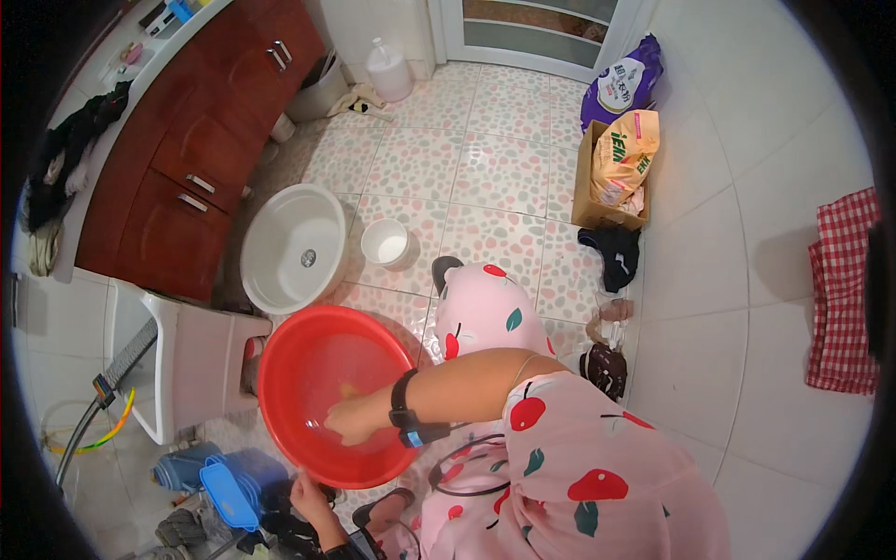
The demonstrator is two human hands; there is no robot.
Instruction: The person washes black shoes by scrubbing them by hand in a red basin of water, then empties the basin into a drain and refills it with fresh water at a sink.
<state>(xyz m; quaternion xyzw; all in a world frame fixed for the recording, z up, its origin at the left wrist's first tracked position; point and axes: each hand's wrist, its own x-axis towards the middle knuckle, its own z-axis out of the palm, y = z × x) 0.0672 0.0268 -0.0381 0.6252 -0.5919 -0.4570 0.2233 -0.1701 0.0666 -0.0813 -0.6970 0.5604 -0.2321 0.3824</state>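
Note:
A red plastic basin [280,411] stands on the tiled floor with water in it. My right hand [353,420] reaches down inside the basin, its fingers pointing into the water and partly hidden. Just beyond those fingers lies a small yellowish thing [349,390], too blurred to name. My left hand [314,507] is outside, close by the basin's near rim. Its fingers look curled, and what they hold, if anything, is hidden. A black band with a small device [411,411] circles my right wrist.
Beyond the red basin are a pale basin [327,201] and a small white bowl [385,243]. At left stand a white pedestal fixture [201,373] and red cabinets [177,187]. A blue plastic container [229,495] sits at lower left; a cardboard box [586,177] stands along the right wall.

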